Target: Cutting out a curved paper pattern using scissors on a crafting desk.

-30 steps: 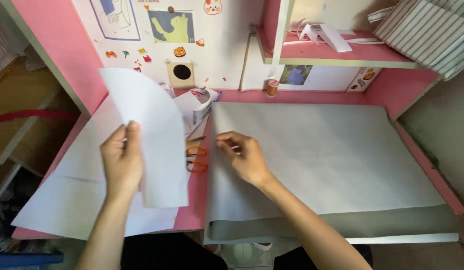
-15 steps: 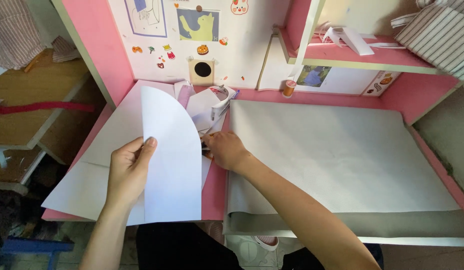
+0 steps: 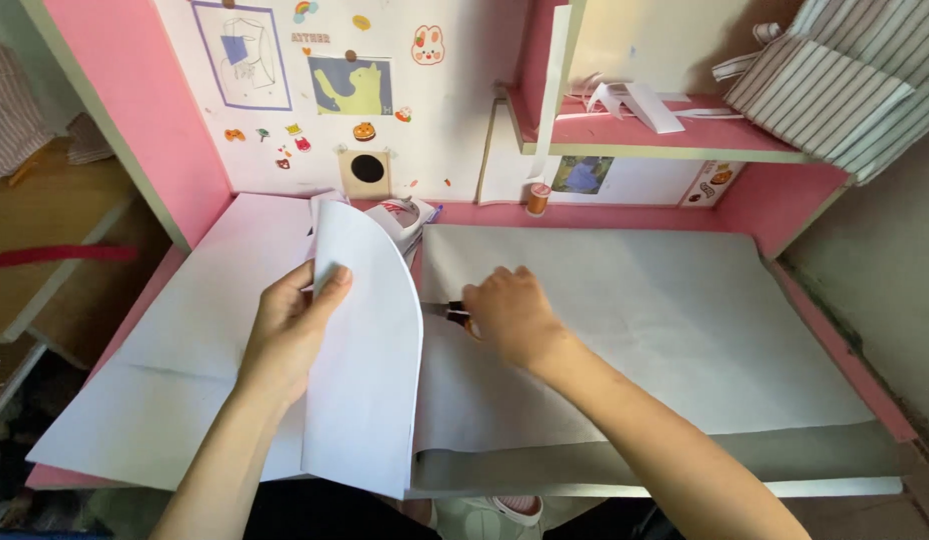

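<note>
While your left hand [image 3: 290, 335] grips the white paper piece with the curved edge [image 3: 370, 350], its fingers [image 3: 330, 290] are clenched over the sheet's left edge, thumb hidden behind it, and the sheet stands tilted up off the worktop [image 3: 135, 300]. To the left of those fingers and under your wrist lies a large white sheet [image 3: 165, 350], flat on the pink worktop, with a crease running across it. Just beyond the fingers, behind the top of the curved piece, sits a small crumpled wrapper [image 3: 405, 215], touching the back wall.

To the right of the curved piece, your right hand [image 3: 510, 315] rests palm down on the big grey sheet [image 3: 645, 320] that covers the right half of the worktop. Its fingers are curled around the orange handle of a pair of scissors [image 3: 447, 312]; the metal blade sticks out to the left of the fingers, pointing at the curved paper and almost touching its edge. How firmly the handle is held you cannot tell, since the hand covers it.

Beyond your right fingers, near the back wall, stands a small orange spool [image 3: 538, 198]. Farther right and above, a pink shelf [image 3: 675, 140] carries white paper scraps [image 3: 635, 100] and a striped box [image 3: 835, 85].
</note>
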